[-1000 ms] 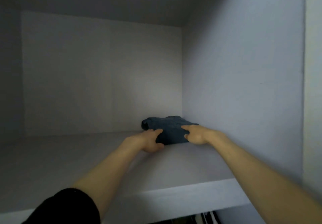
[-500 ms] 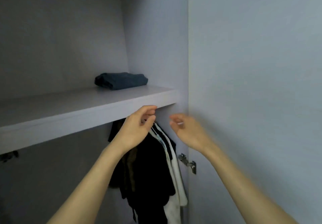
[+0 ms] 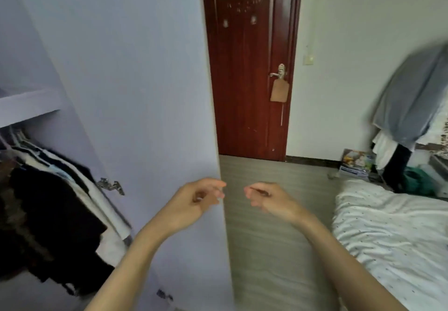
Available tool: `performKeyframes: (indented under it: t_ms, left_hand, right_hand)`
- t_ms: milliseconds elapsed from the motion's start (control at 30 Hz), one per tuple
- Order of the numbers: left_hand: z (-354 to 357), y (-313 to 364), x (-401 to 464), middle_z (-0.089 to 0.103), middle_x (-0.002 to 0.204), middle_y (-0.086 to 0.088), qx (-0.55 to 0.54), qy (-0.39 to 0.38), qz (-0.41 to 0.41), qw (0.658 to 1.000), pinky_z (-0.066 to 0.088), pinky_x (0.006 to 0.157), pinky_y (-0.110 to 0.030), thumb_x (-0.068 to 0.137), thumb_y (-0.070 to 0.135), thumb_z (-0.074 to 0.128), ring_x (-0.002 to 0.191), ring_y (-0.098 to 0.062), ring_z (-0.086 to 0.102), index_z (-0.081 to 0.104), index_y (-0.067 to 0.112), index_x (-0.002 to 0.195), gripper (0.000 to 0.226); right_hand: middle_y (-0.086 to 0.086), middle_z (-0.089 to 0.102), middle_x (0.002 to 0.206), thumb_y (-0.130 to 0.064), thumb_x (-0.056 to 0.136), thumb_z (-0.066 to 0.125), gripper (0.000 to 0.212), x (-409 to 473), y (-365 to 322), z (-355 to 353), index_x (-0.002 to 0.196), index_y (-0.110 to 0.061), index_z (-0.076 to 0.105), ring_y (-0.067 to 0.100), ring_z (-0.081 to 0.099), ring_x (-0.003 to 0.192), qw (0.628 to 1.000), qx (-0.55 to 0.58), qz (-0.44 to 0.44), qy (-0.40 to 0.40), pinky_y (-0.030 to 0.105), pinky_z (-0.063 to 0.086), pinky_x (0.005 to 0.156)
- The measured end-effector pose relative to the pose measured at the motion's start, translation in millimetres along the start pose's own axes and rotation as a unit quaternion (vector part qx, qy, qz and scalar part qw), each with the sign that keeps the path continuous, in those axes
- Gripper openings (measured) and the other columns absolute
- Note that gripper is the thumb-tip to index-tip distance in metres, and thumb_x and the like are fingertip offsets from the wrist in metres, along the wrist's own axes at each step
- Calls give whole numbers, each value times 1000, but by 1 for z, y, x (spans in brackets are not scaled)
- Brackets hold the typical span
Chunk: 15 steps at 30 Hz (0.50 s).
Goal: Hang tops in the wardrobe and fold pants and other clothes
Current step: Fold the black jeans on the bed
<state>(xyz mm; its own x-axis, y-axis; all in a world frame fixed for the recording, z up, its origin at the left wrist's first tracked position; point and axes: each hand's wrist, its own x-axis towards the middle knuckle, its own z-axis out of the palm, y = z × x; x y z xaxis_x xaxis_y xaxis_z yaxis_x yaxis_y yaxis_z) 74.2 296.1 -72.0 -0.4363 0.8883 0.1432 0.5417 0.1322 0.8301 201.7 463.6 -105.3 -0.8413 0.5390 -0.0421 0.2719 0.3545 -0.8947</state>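
Hands: two, left hand [image 3: 194, 201] and right hand [image 3: 269, 200], fingers loosely curled, holding nothing.
Change: withdrawn from shelf [image 3: 26, 107]; folded dark garment left there, now out of view.
Meaning: one fold likely done; next item probably from bed [image 3: 392, 228].
Hanging tops [image 3: 53, 204]: several, below shelf, uncountable.
Wardrobe door [image 3: 135, 92]: one, open.

soft, even daylight, no harsh glare. we see the clothes pile [image 3: 409, 97] at right smeared by motion blur, wide-angle bending at the edges, and the wardrobe [image 3: 36, 189] interior dim and shadowed at left.
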Motion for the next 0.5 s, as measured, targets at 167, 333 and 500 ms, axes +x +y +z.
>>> performKeyframes:
  t_ms: [167,333,500]
  left_hand:
    - [133,35,77,67,106,-9,32,-111,34,993,45,88,-23,96,10,48,91,-15,62,57,18,116,24]
    - [250,62,147,64,102,-1,3,-195,66,979,48,82,-19,97,8,47,89,-14,62,57,21,113,24]
    - [330,71,225,65,103,9,-10,-258,99,961,50,90,-29,97,18,48,96,-10,64,52,45,100,28]
  right_hand:
    - [13,65,103,-15,96,51,28,-45,80,-121,119,-2,59,18,63,80,993,-3,69,100,10,43,62]
    - [8,64,112,-22,97,49,27,-90,154,-230,122,-13,58,19,64,90,966,20,151,208,23,46,74]
    - [5,62,115,-24,98,47,28,-94,203,-299,124,-16,54,17,63,92,943,26,207,259,30,48,84]
